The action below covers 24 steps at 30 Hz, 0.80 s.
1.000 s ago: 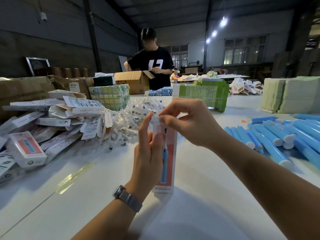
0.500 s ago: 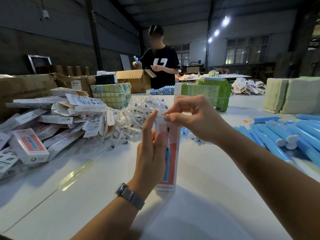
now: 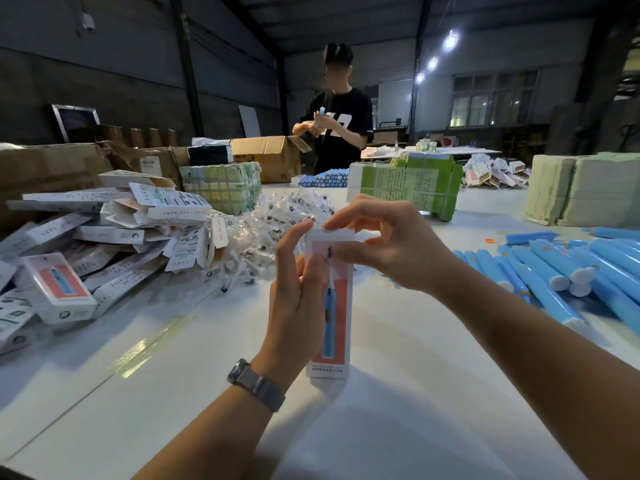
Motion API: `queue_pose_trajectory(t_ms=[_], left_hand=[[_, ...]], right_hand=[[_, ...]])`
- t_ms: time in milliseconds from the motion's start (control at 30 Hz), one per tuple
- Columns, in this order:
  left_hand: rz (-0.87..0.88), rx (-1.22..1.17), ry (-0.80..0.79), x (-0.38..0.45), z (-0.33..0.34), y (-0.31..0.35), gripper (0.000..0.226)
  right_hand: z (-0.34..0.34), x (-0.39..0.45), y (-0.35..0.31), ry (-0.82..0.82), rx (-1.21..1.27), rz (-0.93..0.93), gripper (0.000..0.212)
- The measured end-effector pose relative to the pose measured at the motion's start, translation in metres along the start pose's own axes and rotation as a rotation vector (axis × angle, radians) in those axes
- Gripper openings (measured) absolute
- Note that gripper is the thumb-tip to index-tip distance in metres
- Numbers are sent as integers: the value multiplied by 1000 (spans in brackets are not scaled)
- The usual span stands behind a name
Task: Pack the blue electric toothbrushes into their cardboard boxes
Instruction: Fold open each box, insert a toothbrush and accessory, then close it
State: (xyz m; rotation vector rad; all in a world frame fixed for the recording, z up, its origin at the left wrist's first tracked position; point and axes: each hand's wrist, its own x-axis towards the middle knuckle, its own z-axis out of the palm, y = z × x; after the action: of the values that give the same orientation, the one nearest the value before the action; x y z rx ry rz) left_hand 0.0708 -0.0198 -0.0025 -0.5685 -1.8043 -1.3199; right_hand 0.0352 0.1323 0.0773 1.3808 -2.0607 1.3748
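A tall white cardboard box (image 3: 335, 327) printed with a blue toothbrush on a red panel stands upright on the white table (image 3: 145, 382). My left hand (image 3: 296, 296) grips its left side, fingers wrapped along the edge. My right hand (image 3: 384, 244) pinches the box's top end, fingertips on the closing flap. Loose blue electric toothbrushes (image 3: 561, 271) lie in a heap on the right. What is inside the box is hidden.
A pile of white boxes (image 3: 114, 237) lies at left, with bagged brush heads (image 3: 277, 223) behind my hands. Green bundles (image 3: 408, 185), paper stacks (image 3: 585, 188) and brown cartons (image 3: 270, 161) stand further back. A person (image 3: 341, 123) works at the far end.
My right hand's fingertips have moved down onto the box top, which now looks flat. The camera has tilted up slightly. The person at the far end has straightened and lifted a toothbrush.
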Motion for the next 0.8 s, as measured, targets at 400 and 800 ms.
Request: queue_pose_trajectory(t_ms=[400, 800], left_hand=[[-25, -37, -22, -2, 1, -4, 34], [-124, -130, -83, -4, -4, -5, 56]], right_hand=[[6, -3, 12, 103, 34, 32, 18], [23, -8, 14, 220, -338, 169, 55]])
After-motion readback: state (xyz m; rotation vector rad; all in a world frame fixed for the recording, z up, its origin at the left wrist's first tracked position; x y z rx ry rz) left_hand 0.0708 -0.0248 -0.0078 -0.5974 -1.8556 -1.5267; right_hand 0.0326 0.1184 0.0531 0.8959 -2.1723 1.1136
